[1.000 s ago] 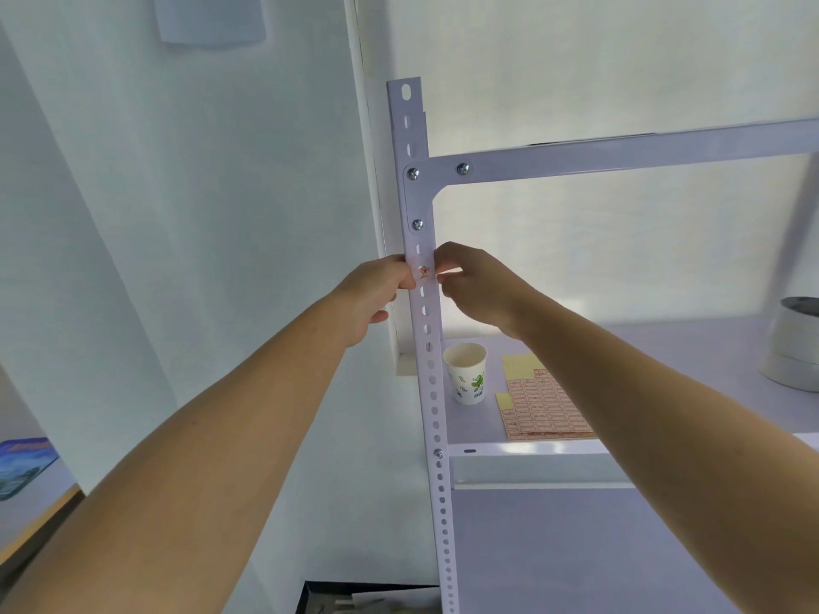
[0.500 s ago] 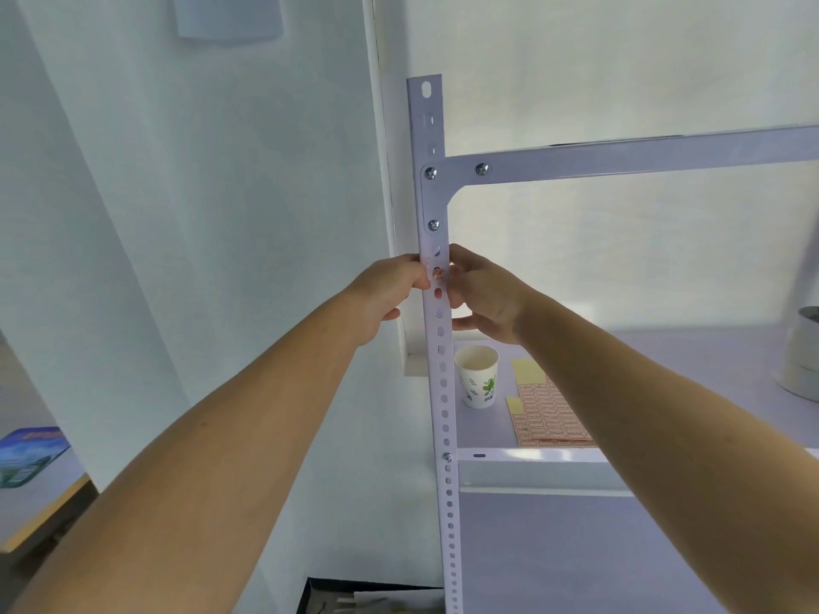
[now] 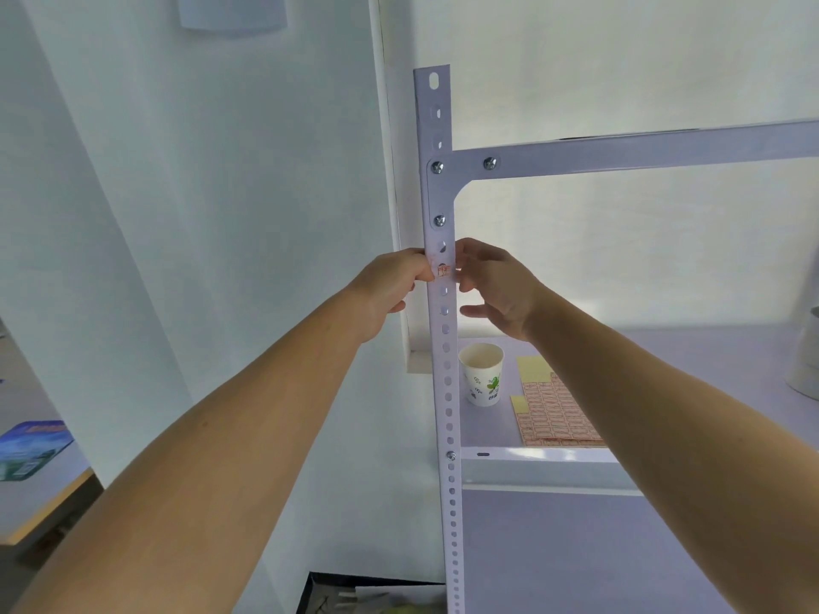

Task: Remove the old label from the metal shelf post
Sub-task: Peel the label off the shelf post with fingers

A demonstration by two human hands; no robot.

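A white perforated metal shelf post (image 3: 447, 392) stands upright in the middle of the view. A small label with red print (image 3: 443, 271) sticks on its front face, below the bracket screws. My left hand (image 3: 394, 285) grips the post's left edge at label height, its thumb touching the label's left side. My right hand (image 3: 494, 283) is at the post's right edge, its fingertips at the label's right side and the lower fingers spread apart. I cannot tell whether any corner of the label is lifted.
A paper cup (image 3: 482, 374) stands on the shelf board (image 3: 532, 454) just right of the post, beside a sheet of red-printed labels (image 3: 554, 414) and yellow backing paper (image 3: 534, 367). A horizontal beam (image 3: 642, 150) crosses above. A grey roll (image 3: 806, 370) sits far right. A table edge (image 3: 40, 494) lies left.
The view has shifted so the post sits further right. My right hand's lower fingers have opened away from the post; both hands stay at the label.
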